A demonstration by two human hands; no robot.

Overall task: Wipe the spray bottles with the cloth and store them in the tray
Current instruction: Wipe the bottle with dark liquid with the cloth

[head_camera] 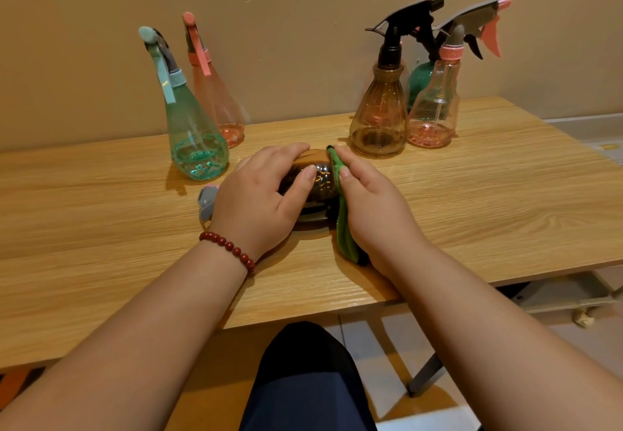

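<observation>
A brown spray bottle [320, 179] lies on its side at the middle of the wooden table [488, 201]. My left hand [259, 194] grips its body from above. Its grey sprayer head [207, 201] sticks out to the left of my wrist. My right hand [371, 208] holds a green cloth [344, 225] against the bottle's base end. Standing at the back are a teal bottle [194, 134], a pink bottle [219, 107], an amber ribbed bottle [379, 117], a clear pink bottle [435, 113] and a green bottle [418, 83], mostly hidden behind those two.
A beige wall [303, 9] runs right behind the table. The table's front edge is close to my knee [303, 380]. A table leg [424, 376] and a low frame [573, 299] show at the lower right. No tray is in view.
</observation>
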